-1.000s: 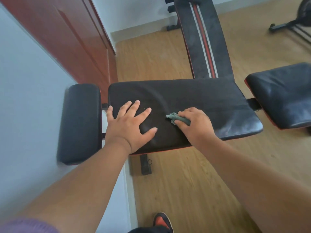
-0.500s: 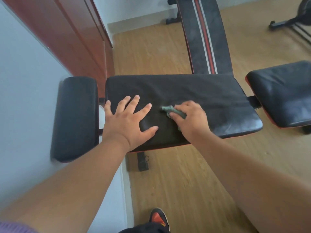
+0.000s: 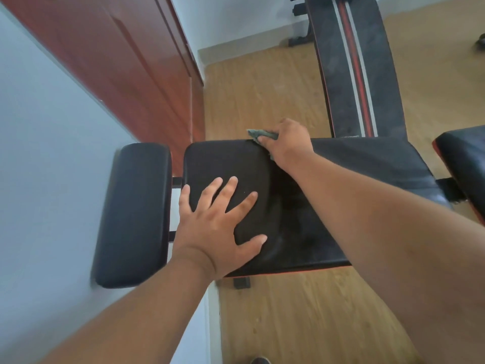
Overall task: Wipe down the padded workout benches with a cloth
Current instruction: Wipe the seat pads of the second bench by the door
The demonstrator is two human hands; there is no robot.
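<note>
a: where's the cloth (image 3: 262, 134) right now?
b: at the far edge of the black bench pad (image 3: 367, 164), left of that edge's middle. the right hand (image 3: 287, 145) has its fingers curled round it, and a grey-green corner sticks out to the left, just past the pad's far edge.

a: and the other hand?
b: the left hand (image 3: 217, 229) lies flat on the pad near its left edge, toward the near-left corner. fingers straight and spread, thumb out to the right, holding nothing, palm pressed on the surface.

a: how does the pad look?
b: matte around the left hand, darker and glossier under the right forearm, with a curved line between the two areas. a thin red line runs along its near edge.

a: anything beside it?
b: a smaller black side pad (image 3: 133, 214) just beyond the left edge, joined by dark bars and lying against the pale wall (image 3: 47, 153). off the right edge, another black cushion (image 3: 464, 158) with red trim, only partly in view. from the far edge, right of the cloth hand, a long backrest (image 3: 351, 67) with red and white stripes runs away over the wooden floor (image 3: 301, 324).

a: and on the left?
b: a reddish-brown door (image 3: 118, 61) set in the wall. the tip of a shoe (image 3: 259, 360) shows at the bottom of the view.
</note>
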